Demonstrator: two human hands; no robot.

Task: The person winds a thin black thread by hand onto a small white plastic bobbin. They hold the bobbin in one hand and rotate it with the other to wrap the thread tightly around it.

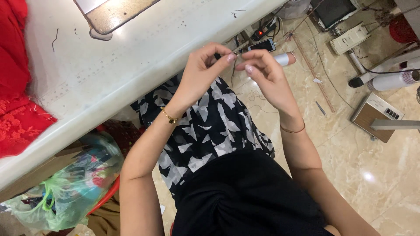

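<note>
Thread [232, 72] — dark and thin — hangs from the pinched fingertips of the left hand [204, 70] just off the white table's [131, 61] near edge; the right hand [262, 72] pinches closed beside it. Keeping both hands steady and close seems wise. Under the table's left end, a green plastic bag [70, 188] bulges with scraps.

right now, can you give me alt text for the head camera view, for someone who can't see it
Seen from above, a person's left hand and right hand meet fingertip to fingertip, pinching something thin and dark, too small to identify, over a lap in black-and-white patterned fabric. A white worktable with red fabric lies alongside, above a marble floor.
</note>
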